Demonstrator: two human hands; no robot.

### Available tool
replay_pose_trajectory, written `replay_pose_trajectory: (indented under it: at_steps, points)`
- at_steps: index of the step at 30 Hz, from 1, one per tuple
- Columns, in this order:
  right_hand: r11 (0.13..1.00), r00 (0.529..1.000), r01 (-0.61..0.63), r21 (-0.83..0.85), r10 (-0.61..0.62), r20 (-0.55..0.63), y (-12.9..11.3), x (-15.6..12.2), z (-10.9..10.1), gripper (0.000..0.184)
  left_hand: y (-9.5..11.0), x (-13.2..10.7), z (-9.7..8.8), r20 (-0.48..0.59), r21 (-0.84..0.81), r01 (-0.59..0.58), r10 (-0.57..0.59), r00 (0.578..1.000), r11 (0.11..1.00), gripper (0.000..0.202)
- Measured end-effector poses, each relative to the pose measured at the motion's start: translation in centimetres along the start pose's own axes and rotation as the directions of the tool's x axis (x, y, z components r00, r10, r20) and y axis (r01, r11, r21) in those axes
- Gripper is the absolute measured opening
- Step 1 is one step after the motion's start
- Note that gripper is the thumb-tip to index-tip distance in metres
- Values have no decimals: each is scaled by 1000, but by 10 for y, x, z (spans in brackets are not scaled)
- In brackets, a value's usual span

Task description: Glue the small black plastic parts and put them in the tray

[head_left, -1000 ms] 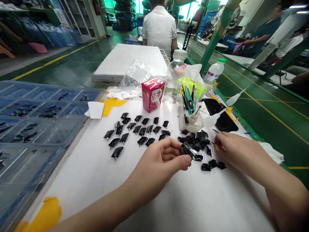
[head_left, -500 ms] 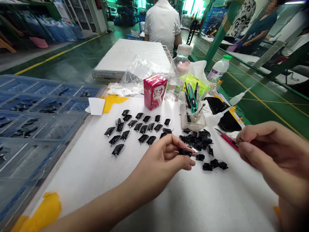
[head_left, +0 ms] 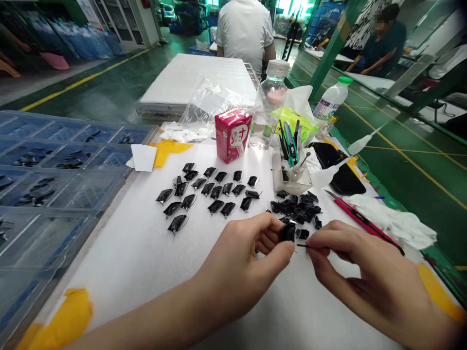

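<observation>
Between the thumb and fingers of my left hand (head_left: 251, 260) is a glossy black curved plastic piece (head_left: 287, 232). Just to its right, my right hand (head_left: 365, 272) pinches a thin black strip (head_left: 302, 245), its free end pointing at the piece with a small gap. Behind my hands lies a heap of small black parts (head_left: 297, 208). To the left, several black curved pieces with clear edges (head_left: 215, 190) are spread in loose rows on the white work surface (head_left: 146, 253). Part of the heap is hidden by my fingers.
A red knife (head_left: 368, 221) and crumpled white tissue (head_left: 397, 224) lie at the right. Behind stand a red carton (head_left: 232, 135), a tool holder (head_left: 292, 180) with cutters, and a bottle (head_left: 272, 92). Compartment trays (head_left: 73, 211) line the left. A person in white (head_left: 244, 31) sits ahead.
My right hand has come left and down, bringing the strip beside the black piece. My left hand has turned the piece so its curved side faces differently. The red knife and tissue are now uncovered.
</observation>
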State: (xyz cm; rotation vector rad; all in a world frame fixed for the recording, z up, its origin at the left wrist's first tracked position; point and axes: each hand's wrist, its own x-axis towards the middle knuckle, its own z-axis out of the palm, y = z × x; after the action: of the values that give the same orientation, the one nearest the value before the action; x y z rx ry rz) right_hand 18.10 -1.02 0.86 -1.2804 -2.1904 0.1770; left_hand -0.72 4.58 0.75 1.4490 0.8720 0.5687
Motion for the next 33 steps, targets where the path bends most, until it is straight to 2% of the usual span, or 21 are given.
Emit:
replay_pose_trajectory:
  at_steps: [6, 10, 15, 21, 28, 33]
  points:
    - [993, 999, 32, -116, -34, -11, 1, 1, 4, 14, -1, -1, 1, 55, 144, -32, 24, 998, 989, 8]
    - [978, 994, 88, -189, -98, -43, 0, 2, 2, 13, -4, -1, 2, 33, 192, -83, 78, 996, 978, 11]
    - [975, 995, 79, -209, -90, -45, 0, 1, 2, 16, -7, -2, 3, 21, 211, -154, 153, 988, 965, 11]
    - [972, 995, 83, -219, -95, -42, 0, 3, 4, 9, -6, -2, 3, 7, 282, -229, 236, 972, 932, 10]
    - [964, 994, 91, -250, -102, -34, 2, 0, 2, 24, -5, -3, 4, 3, 366, -254, 272, 962, 895, 14]
    - [969, 993, 85, -232, -101, -57, 1, 1, 5, 17, -5, -4, 3, 28, 304, -236, 239, 971, 923, 17]
